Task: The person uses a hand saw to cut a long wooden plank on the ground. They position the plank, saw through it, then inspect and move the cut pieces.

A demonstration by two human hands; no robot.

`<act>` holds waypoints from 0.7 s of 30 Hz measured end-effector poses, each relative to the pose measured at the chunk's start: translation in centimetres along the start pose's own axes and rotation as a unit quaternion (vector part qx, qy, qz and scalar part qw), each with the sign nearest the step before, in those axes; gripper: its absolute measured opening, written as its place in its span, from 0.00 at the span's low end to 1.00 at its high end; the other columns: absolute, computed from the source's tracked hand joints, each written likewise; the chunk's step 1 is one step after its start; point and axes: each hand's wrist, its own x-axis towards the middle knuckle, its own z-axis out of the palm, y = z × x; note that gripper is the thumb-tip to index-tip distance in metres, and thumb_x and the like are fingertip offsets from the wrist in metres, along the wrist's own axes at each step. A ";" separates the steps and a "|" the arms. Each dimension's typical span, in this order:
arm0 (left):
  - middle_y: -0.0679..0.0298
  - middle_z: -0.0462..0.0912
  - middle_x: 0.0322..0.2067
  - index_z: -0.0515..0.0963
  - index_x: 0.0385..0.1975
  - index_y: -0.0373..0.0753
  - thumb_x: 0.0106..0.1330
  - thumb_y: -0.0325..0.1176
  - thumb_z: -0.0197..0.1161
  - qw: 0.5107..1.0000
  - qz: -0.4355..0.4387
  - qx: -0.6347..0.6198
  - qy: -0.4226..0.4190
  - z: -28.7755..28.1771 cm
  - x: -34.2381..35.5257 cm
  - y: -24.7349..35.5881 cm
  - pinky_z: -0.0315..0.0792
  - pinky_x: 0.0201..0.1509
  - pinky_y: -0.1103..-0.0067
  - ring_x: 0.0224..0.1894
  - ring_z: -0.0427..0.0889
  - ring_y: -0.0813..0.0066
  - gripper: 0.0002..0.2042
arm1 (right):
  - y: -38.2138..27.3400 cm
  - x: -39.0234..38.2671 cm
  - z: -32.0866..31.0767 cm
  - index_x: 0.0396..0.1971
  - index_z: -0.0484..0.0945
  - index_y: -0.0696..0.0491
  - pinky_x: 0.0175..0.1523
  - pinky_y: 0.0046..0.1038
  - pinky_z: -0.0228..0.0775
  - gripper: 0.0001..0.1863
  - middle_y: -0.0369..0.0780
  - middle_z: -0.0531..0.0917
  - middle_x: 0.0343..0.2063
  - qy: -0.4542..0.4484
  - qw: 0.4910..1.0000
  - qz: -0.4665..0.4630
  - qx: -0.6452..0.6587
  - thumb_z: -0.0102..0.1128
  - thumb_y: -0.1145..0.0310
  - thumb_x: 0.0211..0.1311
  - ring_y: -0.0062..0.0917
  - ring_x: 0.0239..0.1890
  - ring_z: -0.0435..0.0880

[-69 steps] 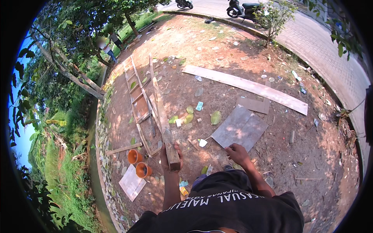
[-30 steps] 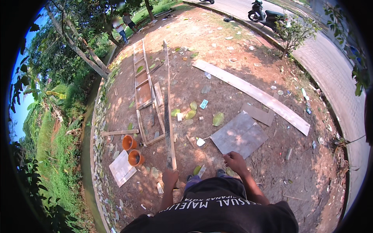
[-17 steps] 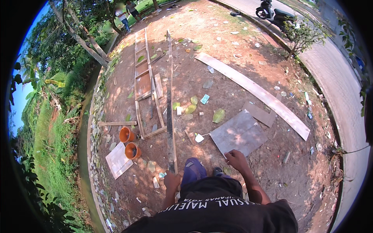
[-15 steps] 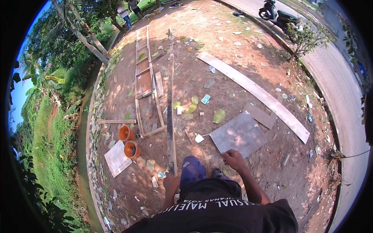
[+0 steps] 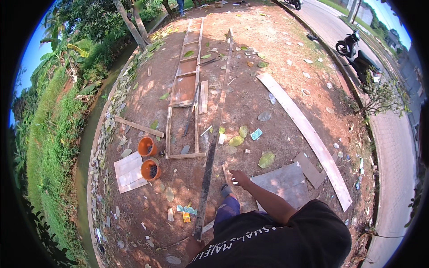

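At the lower edge, my left hand [image 5: 194, 245] is closed on the near end of a long wooden beam [image 5: 208, 172]. The beam has a dark, worn face and runs away from me, its far end low or on the ground. My right hand [image 5: 240, 179] reaches forward to the right of the beam, index finger stretched out, above a small white item on the dirt. Just ahead of its fingers lies a short wood strip [image 5: 225, 172]. A grey sheet [image 5: 281, 185] lies beneath my right forearm, partly hidden by it.
A wooden ladder-like frame [image 5: 187, 156] lies left of the beam. Two orange buckets [image 5: 145, 146] stand near a pale board [image 5: 127, 172]. A long plank [image 5: 308, 138] lies to the right. Motorbikes [image 5: 362, 62] stand by the paved road; a water channel [image 5: 91, 152] runs along the left.
My view has shifted. The beam's near end has come back and left with my left hand. My right hand has moved forward and left from beside the grey sheet, and one foot has stepped forward.
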 end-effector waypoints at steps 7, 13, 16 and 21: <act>0.42 0.81 0.40 0.69 0.45 0.32 0.57 0.42 0.72 1.000 -0.025 0.000 0.018 -5.0 -2.2 2.1 0.77 0.45 0.53 0.42 0.84 0.41 0.25 | -7.7 10.9 -0.6 0.59 0.70 0.59 0.49 0.48 0.75 0.41 0.47 0.78 0.53 0.045 0.999 0.020 0.005 0.56 0.36 0.62 0.38 0.50 0.81; 0.42 0.81 0.38 0.69 0.43 0.33 0.57 0.40 0.71 0.998 -0.042 -0.022 0.044 -6.4 -3.4 2.9 0.75 0.44 0.52 0.42 0.82 0.38 0.22 | -15.8 17.3 -2.2 0.69 0.61 0.56 0.58 0.49 0.67 0.51 0.46 0.70 0.64 0.014 0.984 0.013 0.178 0.49 0.27 0.60 0.39 0.60 0.75; 0.41 0.81 0.38 0.70 0.43 0.33 0.58 0.41 0.70 0.995 -0.077 -0.053 0.027 -7.0 -4.6 3.2 0.75 0.46 0.53 0.44 0.82 0.38 0.22 | -19.9 20.7 -2.9 0.71 0.58 0.55 0.62 0.48 0.63 0.54 0.46 0.66 0.67 0.002 0.959 0.021 0.283 0.46 0.24 0.59 0.37 0.64 0.71; 0.41 0.81 0.38 0.70 0.43 0.34 0.58 0.41 0.69 0.990 -0.116 -0.064 0.036 -9.2 -3.4 7.0 0.75 0.45 0.53 0.43 0.82 0.38 0.21 | -25.8 26.9 -5.3 0.73 0.54 0.54 0.66 0.53 0.57 0.56 0.46 0.63 0.68 -0.055 0.910 0.053 0.407 0.44 0.22 0.58 0.41 0.64 0.69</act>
